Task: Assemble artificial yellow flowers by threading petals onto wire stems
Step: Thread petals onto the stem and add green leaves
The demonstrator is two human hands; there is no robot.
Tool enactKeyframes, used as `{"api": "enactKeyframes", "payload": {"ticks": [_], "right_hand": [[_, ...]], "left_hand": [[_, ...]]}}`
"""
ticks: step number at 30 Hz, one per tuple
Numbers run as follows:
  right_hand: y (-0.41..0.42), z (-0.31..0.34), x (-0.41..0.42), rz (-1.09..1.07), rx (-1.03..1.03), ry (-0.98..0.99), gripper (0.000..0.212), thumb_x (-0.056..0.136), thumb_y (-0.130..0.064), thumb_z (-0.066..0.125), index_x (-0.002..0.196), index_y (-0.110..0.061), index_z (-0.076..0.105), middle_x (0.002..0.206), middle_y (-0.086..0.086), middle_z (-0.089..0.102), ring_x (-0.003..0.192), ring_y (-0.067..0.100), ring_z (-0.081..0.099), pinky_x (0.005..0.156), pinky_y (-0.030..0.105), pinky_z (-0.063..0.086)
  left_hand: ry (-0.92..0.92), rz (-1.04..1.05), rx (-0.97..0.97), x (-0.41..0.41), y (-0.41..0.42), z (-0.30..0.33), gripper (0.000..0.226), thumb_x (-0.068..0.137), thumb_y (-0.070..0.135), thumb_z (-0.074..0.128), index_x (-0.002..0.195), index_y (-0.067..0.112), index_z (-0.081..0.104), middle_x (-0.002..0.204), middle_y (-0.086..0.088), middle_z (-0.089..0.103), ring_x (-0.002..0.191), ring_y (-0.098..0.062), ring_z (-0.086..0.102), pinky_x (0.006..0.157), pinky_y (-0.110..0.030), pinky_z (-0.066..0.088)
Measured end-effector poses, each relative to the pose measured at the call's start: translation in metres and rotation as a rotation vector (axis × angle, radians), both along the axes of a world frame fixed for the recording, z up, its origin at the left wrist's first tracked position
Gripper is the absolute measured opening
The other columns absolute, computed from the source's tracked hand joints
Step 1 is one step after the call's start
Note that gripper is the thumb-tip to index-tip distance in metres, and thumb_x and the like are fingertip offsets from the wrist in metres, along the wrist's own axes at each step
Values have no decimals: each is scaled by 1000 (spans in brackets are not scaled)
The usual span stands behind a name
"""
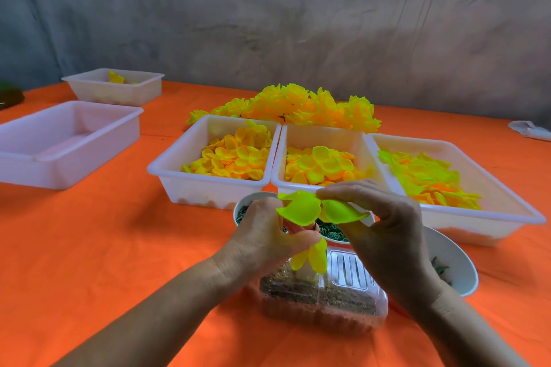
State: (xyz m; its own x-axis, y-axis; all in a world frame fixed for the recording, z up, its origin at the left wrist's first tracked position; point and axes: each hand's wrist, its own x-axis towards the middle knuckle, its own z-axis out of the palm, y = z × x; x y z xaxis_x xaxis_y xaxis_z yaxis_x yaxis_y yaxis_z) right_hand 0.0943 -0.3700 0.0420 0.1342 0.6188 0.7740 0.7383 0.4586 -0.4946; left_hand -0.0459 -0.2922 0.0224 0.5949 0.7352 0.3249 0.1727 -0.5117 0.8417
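My left hand (267, 235) grips a half-built yellow flower (310, 256) near the table's front middle; its stem is hidden inside my fingers and lower petals hang below my thumb. On top sits a yellow-green petal piece (301, 207). My right hand (384, 223) pinches that piece at its middle and right lobe. Behind my hands stand three white trays of loose petals: a left tray (167, 170), a middle tray (283, 182) and a right tray (477, 214). A heap of finished yellow flowers (298, 107) lies beyond them.
An orange cloth (104, 247) covers the table. Two more white trays (68, 140) (116, 86) stand at the left. A clear plastic box (325, 298) sits under my hands, between bowls of green parts (243, 211) (456, 265). A grey wall backs the table.
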Motion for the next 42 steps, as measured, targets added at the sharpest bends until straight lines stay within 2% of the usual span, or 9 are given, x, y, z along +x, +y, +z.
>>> {"api": "enactKeyframes", "payload": {"ticks": [6, 10, 16, 20, 25, 28, 35, 40, 42], "right_hand": [[0, 0, 5, -89, 115, -283, 18, 79, -22, 64, 85, -9, 74, 85, -3, 72, 78, 21, 66, 63, 43, 52], [2, -2, 2, -80, 52, -107, 14, 72, -13, 70, 85, -11, 75, 82, -7, 69, 76, 19, 66, 63, 43, 52], [3, -5, 5, -26, 90, -72, 12, 72, -13, 72, 82, -8, 74, 86, -1, 71, 80, 20, 68, 66, 43, 54], [2, -10, 5, -132, 142, -181, 12, 75, -17, 72, 81, -7, 73, 82, -1, 71, 77, 21, 67, 64, 43, 53], [3, -8, 3, -115, 187, -219, 22, 77, -21, 57, 76, -5, 72, 85, -2, 72, 81, 16, 66, 69, 44, 52], [4, -8, 2, -132, 189, -218, 25, 72, -20, 54, 75, -4, 72, 84, -1, 72, 81, 15, 65, 69, 43, 51], [8, -11, 3, -139, 160, -165, 23, 78, -28, 62, 80, -8, 73, 82, -5, 69, 80, 11, 62, 66, 43, 52], [9, -13, 5, -127, 122, -127, 18, 77, -26, 65, 82, -10, 74, 82, -7, 69, 77, 16, 65, 65, 44, 52], [9, -14, 6, -104, 107, -120, 13, 76, -20, 69, 81, -9, 74, 82, -5, 70, 77, 18, 66, 65, 45, 52]], "left_hand": [[0, -14, 44, 0, -1, 3, 37, 72, 12, 76, 56, 43, 63, 65, 19, 63, 56, 0, 55, 55, -19, 44], [-13, -6, 21, 0, -1, 1, 25, 71, 18, 76, 56, 34, 65, 73, 4, 70, 67, -11, 64, 66, -36, 52], [-6, 16, 23, 0, 1, -1, 25, 72, 15, 77, 57, 31, 65, 70, 6, 66, 61, -12, 61, 60, -33, 49], [14, -7, 30, 0, 0, -2, 25, 73, 16, 78, 61, 33, 63, 71, 5, 70, 68, -8, 65, 70, -30, 53], [-36, -14, 41, -1, 0, 1, 33, 71, 14, 77, 67, 44, 64, 71, 4, 67, 60, -14, 59, 59, -33, 48], [-41, -46, 42, 0, 0, 1, 18, 68, 22, 71, 69, 39, 64, 68, 3, 67, 60, -16, 59, 57, -33, 49], [-53, -42, 85, 0, 2, -1, 20, 68, 25, 70, 69, 45, 63, 72, 4, 68, 63, -14, 63, 61, -36, 50], [-29, -26, 116, 2, 3, -6, 2, 68, 27, 69, 69, 26, 67, 69, -3, 66, 64, -18, 63, 61, -38, 49], [-49, -33, 109, 2, 4, -7, 5, 68, 25, 70, 69, 29, 66, 69, -3, 66, 66, -21, 64, 62, -39, 49]]}}
